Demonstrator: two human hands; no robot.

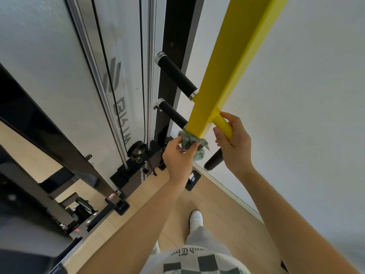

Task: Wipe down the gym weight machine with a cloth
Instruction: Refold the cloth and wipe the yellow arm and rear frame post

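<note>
The green cloth (194,143) is bunched against the bottom end of the yellow beam (233,66) of the weight machine, just past the middle of the view toward five o'clock. The left hand (178,156) grasps it, with fingers and thumb pinched into the folds from seven o'clock of the cloth, and a loose tail of fabric hangs below the fingers. At three o'clock of the cloth the right hand (234,143) is wrapped round the short yellow stub handle (222,126) that juts from the beam's side.

Two black foam grips (177,75) project from the beam toward ten o'clock. A third black grip (213,160) points down at five o'clock of the cloth, partly behind the right wrist. Toward nine o'clock stand chrome guide rods (151,56) and a thin black cable (141,56). They run down to a pulley (136,149) and the black weight stack (138,169).

At six o'clock a white shoe (196,219) rests on the pale wood floor (219,202). A white wall (306,95) fills the view from one to four o'clock.
</note>
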